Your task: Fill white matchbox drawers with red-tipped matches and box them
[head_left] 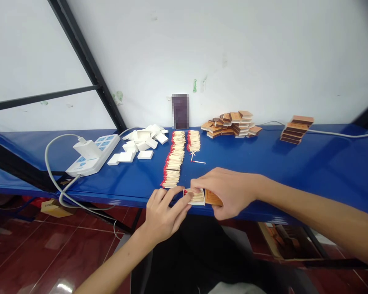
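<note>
At the shelf's front edge, a white matchbox tray (198,198) filled with red-headed matches lies end to end with an orange-brown matchbox sleeve (213,198). My left hand (164,212) has its fingers closed on the tray's left end. The sleeve sits in the grip of my right hand (231,194), whose fingertips also reach over the matches in the tray. Just behind my hands is a long row of matches (174,161), with a shorter pile (194,141) to its right and a loose match (198,162) near that.
White empty trays (141,143) are heaped on the left of the blue shelf (251,163), beside a power strip (95,155) with a plugged-in charger. Brown matchboxes (233,122) are piled at the back, and a stack of sleeves (297,130) leans at right. A pixelated dark object (180,111) stands against the wall.
</note>
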`<state>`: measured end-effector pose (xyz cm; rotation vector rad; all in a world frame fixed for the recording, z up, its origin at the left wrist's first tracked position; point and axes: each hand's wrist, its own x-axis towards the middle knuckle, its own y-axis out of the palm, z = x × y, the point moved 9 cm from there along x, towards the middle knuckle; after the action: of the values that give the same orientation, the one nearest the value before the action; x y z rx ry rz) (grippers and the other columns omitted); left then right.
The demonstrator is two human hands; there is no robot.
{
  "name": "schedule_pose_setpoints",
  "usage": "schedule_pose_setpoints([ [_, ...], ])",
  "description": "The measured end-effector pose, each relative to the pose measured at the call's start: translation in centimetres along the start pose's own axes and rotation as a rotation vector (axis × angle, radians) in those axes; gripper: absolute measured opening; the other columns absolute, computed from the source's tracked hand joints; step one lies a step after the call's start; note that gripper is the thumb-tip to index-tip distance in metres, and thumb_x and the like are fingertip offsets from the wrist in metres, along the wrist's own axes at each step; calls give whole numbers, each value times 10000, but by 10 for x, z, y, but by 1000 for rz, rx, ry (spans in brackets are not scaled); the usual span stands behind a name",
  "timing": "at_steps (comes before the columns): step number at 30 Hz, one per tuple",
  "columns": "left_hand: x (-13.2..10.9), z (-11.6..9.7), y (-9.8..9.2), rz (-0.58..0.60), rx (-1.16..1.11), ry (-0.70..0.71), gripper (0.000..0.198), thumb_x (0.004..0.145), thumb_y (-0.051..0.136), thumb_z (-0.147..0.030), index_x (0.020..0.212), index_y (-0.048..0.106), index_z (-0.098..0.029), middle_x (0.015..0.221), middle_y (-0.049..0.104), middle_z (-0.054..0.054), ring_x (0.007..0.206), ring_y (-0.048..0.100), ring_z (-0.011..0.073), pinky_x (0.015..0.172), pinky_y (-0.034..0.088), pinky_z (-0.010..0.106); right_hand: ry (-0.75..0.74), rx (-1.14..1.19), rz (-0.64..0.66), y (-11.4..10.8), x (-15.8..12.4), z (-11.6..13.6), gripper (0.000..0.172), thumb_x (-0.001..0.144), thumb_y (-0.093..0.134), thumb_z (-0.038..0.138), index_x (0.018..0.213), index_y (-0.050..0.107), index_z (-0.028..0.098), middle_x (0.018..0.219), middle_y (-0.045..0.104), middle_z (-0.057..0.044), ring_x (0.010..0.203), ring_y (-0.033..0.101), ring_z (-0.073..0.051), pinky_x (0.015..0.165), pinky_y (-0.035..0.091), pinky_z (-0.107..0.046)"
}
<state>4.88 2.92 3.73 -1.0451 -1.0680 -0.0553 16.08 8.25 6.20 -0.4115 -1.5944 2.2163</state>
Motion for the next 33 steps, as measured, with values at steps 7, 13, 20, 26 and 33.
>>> schedule_pose_setpoints([
  [7,4,5,0,25,-107,-85,282,914,626,-209,1194,600,-193,1114,699,85,849,579,213,726,434,349,-7,52,11,3,0,5,455,652,627,248,1081,475,229,779,559,33,612,450,-138,610,309,-267],
  [13,5,9,0,34,-144,-132,274,924,613,-219,1193,572,-188,1101,689,91,867,577,223,750,445,353,-3,75,19,0,0,1,503,671,654,266,1134,461,234,838,577,25,651,466,-139,621,314,-259],
  [20,2,12,-1,-5,-179,-150,306,918,620,-205,1217,552,-193,1098,680,102,890,590,231,765,452,357,14,107,5,-7,-3,-11,455,686,669,274,1092,469,228,848,532,24,695,455,-133,634,322,-249],
  [26,4,12,-2,-5,-209,-182,331,882,672,-202,1193,559,-202,1081,677,93,894,596,228,770,456,357,22,173,-30,-11,-5,-13,451,700,690,262,1102,489,222,865,529,18,706,478,-132,654,354,-250],
  [33,3,16,-2,16,-274,-193,357,877,691,-209,1204,549,-209,1100,672,86,954,609,231,817,460,359,9,193,-115,-17,-4,-19,392,759,708,286,1094,520,209,970,591,-14,797,529,-152,725,397,-271],
])
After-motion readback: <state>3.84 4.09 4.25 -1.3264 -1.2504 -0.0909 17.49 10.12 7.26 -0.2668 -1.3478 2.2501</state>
